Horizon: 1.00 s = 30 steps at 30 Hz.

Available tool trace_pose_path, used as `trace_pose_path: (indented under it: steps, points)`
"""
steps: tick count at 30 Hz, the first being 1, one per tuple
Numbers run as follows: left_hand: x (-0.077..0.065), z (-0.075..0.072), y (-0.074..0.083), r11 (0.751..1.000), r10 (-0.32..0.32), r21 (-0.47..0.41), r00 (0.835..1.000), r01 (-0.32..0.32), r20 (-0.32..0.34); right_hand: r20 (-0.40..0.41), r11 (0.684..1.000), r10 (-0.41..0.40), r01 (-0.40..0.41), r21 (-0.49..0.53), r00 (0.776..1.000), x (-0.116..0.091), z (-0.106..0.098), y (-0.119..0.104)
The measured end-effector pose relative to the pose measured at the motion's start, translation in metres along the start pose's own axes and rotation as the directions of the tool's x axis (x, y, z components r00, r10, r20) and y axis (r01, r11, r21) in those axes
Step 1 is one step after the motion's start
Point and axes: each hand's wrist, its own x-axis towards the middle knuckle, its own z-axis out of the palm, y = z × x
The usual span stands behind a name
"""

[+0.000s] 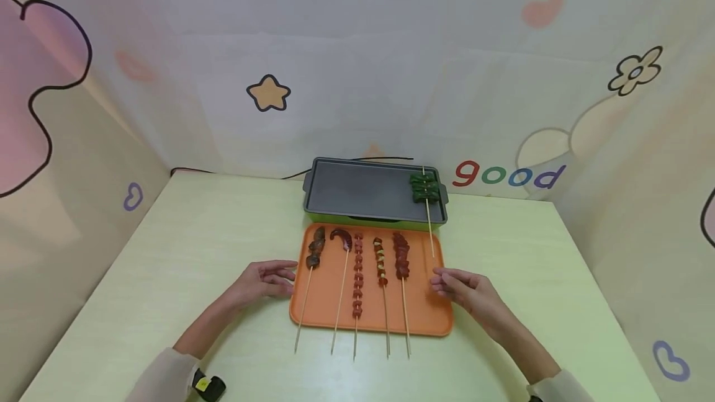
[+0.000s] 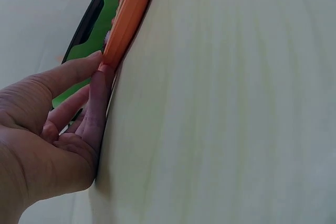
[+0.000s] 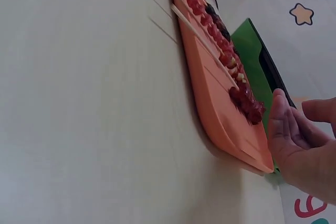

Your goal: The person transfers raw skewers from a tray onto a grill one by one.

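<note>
Pale table [image 1: 240, 228], left fingers [image 2: 95, 100] on orange tray [image 1: 320, 306]

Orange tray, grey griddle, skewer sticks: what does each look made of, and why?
Orange tray: probably plastic, satin; smooth, evenly coloured rim. Grey griddle: perhaps coated metal, matte; dull dark surface. Skewer sticks: likely bamboo or wood, unpainted; pale tan colour.
</note>
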Motion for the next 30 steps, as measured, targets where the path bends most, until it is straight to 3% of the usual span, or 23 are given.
trace_pose_path:
  steps: [7, 12, 24, 30]
  points:
    - [-0.003, 0.011, 0.001, 0.999, -0.031, -0.029, 0.991, 0.028, -0.132, 0.205, 1.0, -0.009, 0.003, 0.031, 0.979, -0.037, 0.006, 0.015]
    - [-0.004, 0.016, 0.004, 0.999, -0.033, -0.033, 0.987, 0.028, -0.157, 0.325, 0.999, 0.0, -0.016, 0.048, 0.946, -0.052, 0.014, 0.029]
    - [-0.004, 0.01, 0.004, 0.999, 0.0, 0.05, 0.996, 0.005, -0.088, 0.347, 0.997, -0.026, -0.002, 0.08, 0.938, -0.055, 0.027, 0.045]
    - [-0.005, 0.009, 0.003, 0.998, -0.009, 0.059, 0.997, 0.013, -0.07, 0.325, 0.991, -0.011, -0.033, 0.129, 0.946, -0.055, 0.036, 0.049]
